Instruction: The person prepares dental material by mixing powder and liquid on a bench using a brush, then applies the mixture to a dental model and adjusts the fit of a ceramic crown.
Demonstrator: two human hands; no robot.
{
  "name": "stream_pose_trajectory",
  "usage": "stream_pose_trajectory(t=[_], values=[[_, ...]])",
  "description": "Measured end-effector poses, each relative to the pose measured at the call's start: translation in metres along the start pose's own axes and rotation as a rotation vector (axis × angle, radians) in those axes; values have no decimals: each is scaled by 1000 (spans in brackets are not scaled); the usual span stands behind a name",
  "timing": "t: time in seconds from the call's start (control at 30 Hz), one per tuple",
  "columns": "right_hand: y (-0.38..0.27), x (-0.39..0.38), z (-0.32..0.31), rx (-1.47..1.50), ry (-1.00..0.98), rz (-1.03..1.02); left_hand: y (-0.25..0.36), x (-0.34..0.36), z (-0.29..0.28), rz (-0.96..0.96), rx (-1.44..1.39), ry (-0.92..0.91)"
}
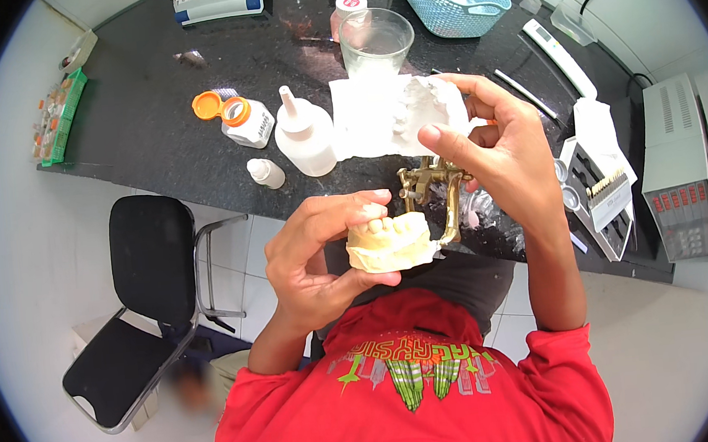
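My left hand (303, 263) is closed on a yellow dental cast (392, 250), fingers on top by its teeth and thumb along the lower front. My right hand (521, 152) grips a white plaster dental cast (427, 113) by its right edge, thumb across its face. Between the two casts runs a brass dental articulator (451, 204), swung open; its arm reaches the yellow cast's right side. Behind the white cast lies a sheet of white paper (355, 118). Just left of it stands a clear squeeze bottle (307, 141) with a pointed nozzle.
An orange-capped bottle (249, 125), a small white bottle (266, 174) and a glass (376, 42) stand on the black counter (166, 94). A blue basket (457, 6) is at the back. To the right are a shade-guide case (605, 199) and a grey device (678, 176). A black chair (150, 251) stands left.
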State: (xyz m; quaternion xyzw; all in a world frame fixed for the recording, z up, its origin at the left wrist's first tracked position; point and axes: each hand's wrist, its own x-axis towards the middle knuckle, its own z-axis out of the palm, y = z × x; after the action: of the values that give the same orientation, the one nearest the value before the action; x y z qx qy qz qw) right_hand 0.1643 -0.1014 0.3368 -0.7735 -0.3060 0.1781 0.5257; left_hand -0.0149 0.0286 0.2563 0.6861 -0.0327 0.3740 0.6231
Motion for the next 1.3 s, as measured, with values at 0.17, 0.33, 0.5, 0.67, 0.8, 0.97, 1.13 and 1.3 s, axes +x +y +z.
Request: stream_pose_trajectory(t=[0.17,0.33,0.5,0.67,0.8,0.97,1.13,1.3], values=[[-1,0,-1,11,-50,18,7,-3,4,0,-74,22],[1,-2,-1,13,-81,33,9,-8,8,-4,-93,45],[0,-1,3,-8,-55,-53,12,-11,4,-12,60,51],[7,-3,9,-108,44,-253,6,-14,-8,70,420,-48],[13,-2,17,-201,50,-298,-8,-19,-16,134,566,-106],[21,-1,21,-179,59,-370,-16,-18,-17,170,645,-136],[23,-2,22,-155,75,-437,-16,-18,-18,180,724,-152],[31,-2,21,-110,69,-479,-13,-14,-15,213,780,-166]])
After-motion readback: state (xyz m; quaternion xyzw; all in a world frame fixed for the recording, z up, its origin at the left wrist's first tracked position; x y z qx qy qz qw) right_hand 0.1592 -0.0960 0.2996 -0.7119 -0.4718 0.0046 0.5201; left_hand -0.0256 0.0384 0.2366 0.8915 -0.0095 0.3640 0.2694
